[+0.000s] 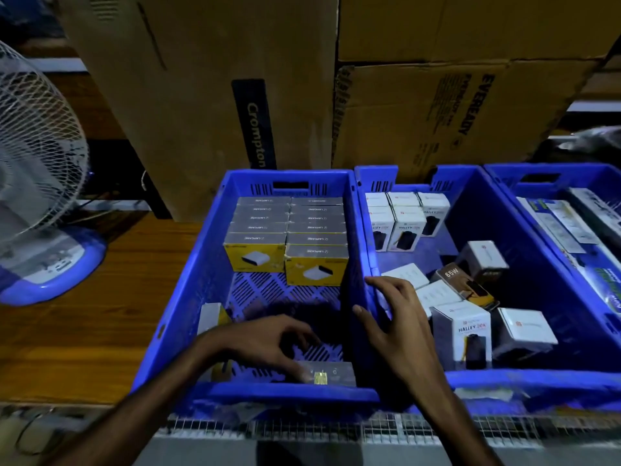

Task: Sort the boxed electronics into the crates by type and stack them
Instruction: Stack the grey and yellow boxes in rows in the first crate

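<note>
Inside left crate (188, 280), eleven stacked yellow boxes (285, 237), left hand (265, 341) pinching grey box (327, 373), right hand (393, 317) spread on wall.

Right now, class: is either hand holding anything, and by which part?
The left hand pinches a grey box by its top face at the left crate's near wall. The right hand holds nothing.

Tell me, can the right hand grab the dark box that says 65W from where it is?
Probably yes. The right hand rests open on the wall between the two crates, and the 65W box lies just beyond its fingers, on top of the loose white boxes with nothing covering it.
</note>
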{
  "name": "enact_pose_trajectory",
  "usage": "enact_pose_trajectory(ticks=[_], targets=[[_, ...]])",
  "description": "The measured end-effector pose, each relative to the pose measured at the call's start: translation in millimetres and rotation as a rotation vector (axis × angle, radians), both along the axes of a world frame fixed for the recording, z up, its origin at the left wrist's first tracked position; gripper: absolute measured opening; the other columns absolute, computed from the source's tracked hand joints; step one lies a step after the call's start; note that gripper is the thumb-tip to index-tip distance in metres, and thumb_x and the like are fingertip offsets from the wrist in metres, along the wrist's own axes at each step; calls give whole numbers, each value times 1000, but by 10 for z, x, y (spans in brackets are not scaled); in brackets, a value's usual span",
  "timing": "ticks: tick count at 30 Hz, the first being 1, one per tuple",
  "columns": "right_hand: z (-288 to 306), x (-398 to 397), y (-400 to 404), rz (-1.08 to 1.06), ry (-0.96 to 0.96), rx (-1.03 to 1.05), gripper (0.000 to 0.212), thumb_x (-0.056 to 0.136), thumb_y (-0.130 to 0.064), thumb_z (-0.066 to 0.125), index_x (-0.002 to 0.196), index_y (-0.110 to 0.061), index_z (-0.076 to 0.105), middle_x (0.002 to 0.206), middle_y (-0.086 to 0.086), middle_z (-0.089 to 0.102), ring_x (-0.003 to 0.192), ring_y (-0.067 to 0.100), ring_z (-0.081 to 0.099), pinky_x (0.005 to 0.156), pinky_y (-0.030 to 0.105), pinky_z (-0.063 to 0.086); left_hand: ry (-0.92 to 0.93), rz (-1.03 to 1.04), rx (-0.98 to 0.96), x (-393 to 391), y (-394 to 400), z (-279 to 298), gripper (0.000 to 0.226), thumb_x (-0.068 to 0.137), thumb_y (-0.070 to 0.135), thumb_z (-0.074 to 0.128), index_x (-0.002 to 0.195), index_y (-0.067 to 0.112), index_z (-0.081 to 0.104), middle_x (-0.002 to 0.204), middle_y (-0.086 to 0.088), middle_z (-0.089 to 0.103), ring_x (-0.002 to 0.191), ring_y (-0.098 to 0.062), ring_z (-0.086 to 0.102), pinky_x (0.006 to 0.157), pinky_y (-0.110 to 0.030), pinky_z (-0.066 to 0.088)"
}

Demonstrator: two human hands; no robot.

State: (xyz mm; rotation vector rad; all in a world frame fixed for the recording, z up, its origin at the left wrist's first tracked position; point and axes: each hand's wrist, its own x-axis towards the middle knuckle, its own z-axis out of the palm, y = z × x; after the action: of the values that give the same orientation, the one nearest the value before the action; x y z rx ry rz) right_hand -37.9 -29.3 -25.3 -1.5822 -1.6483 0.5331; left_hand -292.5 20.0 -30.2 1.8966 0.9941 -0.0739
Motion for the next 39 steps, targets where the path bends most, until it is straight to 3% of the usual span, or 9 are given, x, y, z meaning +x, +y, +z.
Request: enact_pose_trajectory(ticks=[7,12,16,22,25,30,33,35,39], targets=[[27,1,-19,-2,8,-12,43,91,-33,74,133,-29,63,123,-16,51,108,-7,47,89,16,36,54,-39,155,102,-59,84,61,83,50,81,135,23,63,134,9,65,120,-6,62,103,-31,52],[59,-4,-29,3,20,-27,41,93,-34,73,133,-32,62,125,-16,51,110,-6,48,89,17,38,41,-18,360,183,-40,44,30,83,31,73,110,23,62,93,12,62,80,-6,59,67,-28,49],[69,6,-27,-4,25,-29,37,92,-33,74,128,-31,64,124,-15,53,112,1,53,87,17,39,62,25,341,22,87,-43,56,80,43,75,132,29,60,122,10,65,109,-10,62,92,-35,54],[93,-23,-41,37,9,74,45,89,-52,69,129,-34,65,129,-12,54,121,12,58,100,44,51,-300,327,231,-264,134,133,41,81,3,85,116,17,69,110,13,73,109,-6,69,90,-24,54],[98,-67,-64,67,-97,130,57,83,-66,66,134,-42,60,132,-16,53,129,2,50,108,53,38,-506,505,181,-345,61,139,48,73,-14,82,112,9,66,105,10,76,102,-3,69,87,-17,52],[226,-98,-80,122,-23,126,60,81,-65,67,137,-51,52,129,-29,53,129,-15,41,111,47,31,-833,713,102,-368,-141,84,49,71,-7,83,114,5,63,115,-9,75,111,-18,68,91,-26,57],[309,-97,-55,222,108,162,54,82,-31,78,131,-44,59,127,-22,63,123,5,58,101,47,46,-1005,813,-4,-314,-252,98,55,77,-4,82,126,-2,58,133,-25,65,126,-37,61,99,-43,55],[354,-129,-42,264,199,204,56,80,-8,81,123,-38,63,120,-17,65,117,8,62,96,35,50,-1047,904,-11,-226,-328,160,49,86,-13,68,132,-5,54,136,-26,63,125,-38,61,96,-43,57],[400,-288,-32,211,247,376,36,82,-32,75,115,-36,63,108,-13,61,104,4,61,84,19,46,-1151,1247,-90,78,-447,386,41,92,-3,60,127,16,61,111,-8,78,92,-18,75,71,-29,62]])
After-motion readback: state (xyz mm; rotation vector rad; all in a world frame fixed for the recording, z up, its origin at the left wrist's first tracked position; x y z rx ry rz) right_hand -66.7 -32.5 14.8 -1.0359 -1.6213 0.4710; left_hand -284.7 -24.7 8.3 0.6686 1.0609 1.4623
